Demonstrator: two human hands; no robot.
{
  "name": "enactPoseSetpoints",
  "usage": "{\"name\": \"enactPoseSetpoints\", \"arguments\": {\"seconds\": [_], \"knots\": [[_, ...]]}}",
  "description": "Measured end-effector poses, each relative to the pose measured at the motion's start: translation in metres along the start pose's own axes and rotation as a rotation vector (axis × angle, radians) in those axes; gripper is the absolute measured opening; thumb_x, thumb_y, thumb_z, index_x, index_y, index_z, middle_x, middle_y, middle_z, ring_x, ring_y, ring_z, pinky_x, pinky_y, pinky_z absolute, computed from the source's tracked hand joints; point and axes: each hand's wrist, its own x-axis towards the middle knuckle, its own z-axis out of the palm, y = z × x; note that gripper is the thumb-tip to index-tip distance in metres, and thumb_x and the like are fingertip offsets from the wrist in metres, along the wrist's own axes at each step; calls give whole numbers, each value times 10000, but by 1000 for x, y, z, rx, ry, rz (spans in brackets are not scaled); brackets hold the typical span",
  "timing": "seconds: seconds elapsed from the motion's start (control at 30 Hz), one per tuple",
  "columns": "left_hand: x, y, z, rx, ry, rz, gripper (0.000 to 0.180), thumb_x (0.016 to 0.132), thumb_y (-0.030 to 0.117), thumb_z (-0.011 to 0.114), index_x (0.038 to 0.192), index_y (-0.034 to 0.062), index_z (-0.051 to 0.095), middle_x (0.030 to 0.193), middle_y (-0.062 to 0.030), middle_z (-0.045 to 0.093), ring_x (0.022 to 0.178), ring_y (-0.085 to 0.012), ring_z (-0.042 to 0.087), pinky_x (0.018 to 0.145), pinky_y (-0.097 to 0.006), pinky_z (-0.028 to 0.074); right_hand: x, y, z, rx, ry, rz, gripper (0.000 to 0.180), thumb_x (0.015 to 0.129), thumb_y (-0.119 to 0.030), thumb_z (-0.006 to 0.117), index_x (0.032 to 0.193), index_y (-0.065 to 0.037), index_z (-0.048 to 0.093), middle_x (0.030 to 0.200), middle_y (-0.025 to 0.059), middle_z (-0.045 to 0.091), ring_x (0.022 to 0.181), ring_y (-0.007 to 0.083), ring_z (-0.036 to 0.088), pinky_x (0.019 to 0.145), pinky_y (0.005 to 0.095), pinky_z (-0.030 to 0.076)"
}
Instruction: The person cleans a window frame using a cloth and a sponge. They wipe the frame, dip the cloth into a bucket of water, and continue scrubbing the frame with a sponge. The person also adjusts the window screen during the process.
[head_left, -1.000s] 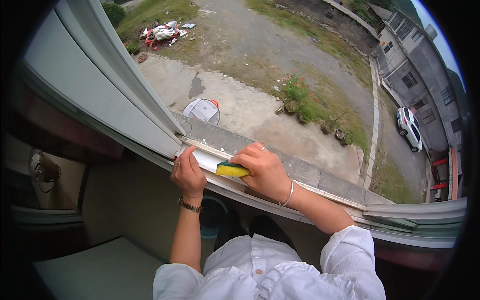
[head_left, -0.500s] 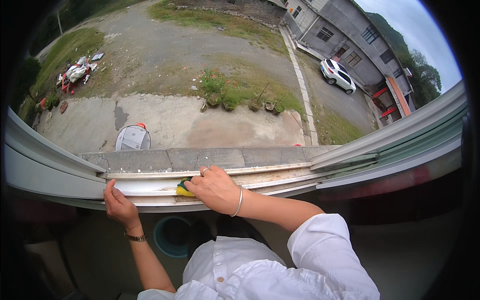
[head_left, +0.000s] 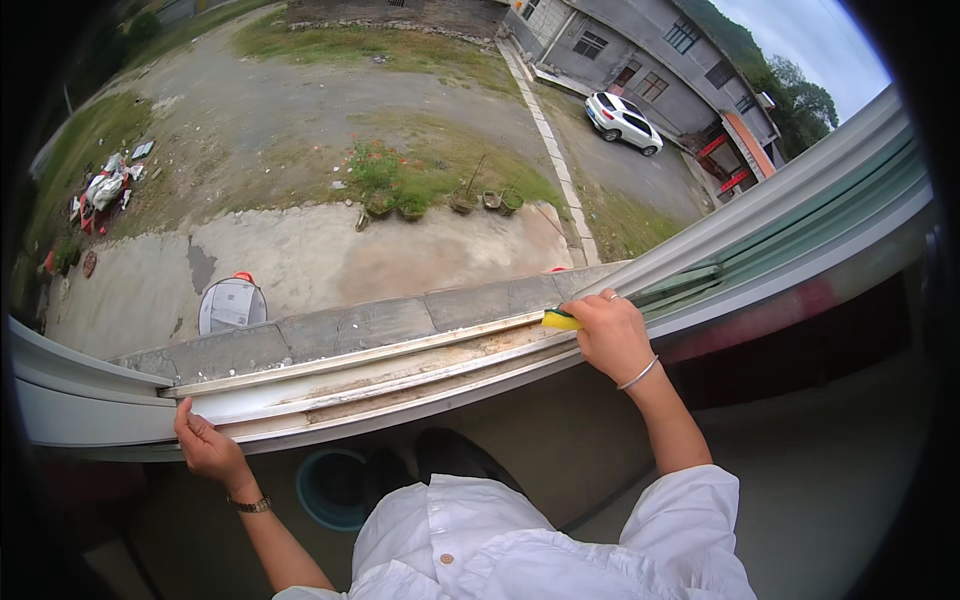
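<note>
While the left hand [head_left: 212,450] is half-curled (pointing forward), the right hand [head_left: 614,336] pinches a sponge [head_left: 560,321].

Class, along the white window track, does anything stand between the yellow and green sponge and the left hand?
Nothing visible does. Between the yellow and green sponge in the right hand and the left hand, the white window track shows brown grime, no object.

Room [head_left: 800,480]: indoors, by a sliding window [head_left: 400,370]; its exact use we cannot tell
Concrete yard [head_left: 310,250]: outside, we see potted plants [head_left: 411,204]
Beyond: grey building [head_left: 640,30], parked white car [head_left: 623,123]
</note>
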Motion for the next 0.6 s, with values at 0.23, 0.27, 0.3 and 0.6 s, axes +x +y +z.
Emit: {"name": "enactPoseSetpoints", "arguments": {"seconds": [0.23,0.27,0.3,0.6], "knots": [[2,7,0,-13,-60,-67,191,1011,71,513,1125,84,666,887,-112,691,697,-236,629,612,-331,500,-14,29,79,-287,-57,-16,28,732,-62,631,740,-57,657,715,136,664,778,296,669,685,403,547],[3,7,-1,-6,-72,-81,187,1010,72,516,1122,83,666,892,-112,692,699,-237,630,613,-333,500,-11,25,80,-257,-91,-3,24,724,-59,633,733,-51,654,703,139,663,767,301,669,681,404,548],[3,9,-1,-3,-45,-43,187,1008,70,518,1121,83,666,894,-112,692,698,-241,629,614,-337,499,-8,21,78,-227,-126,10,21,715,-55,635,725,-45,650,691,142,661,756,307,670,677,405,548],[1,17,-2,34,-17,-14,176,997,71,523,1104,75,662,893,-106,687,693,-263,623,619,-362,492,20,-61,68,77,-76,-150,53,676,-32,625,714,-25,590,605,167,606,659,338,640,610,438,528]]}}
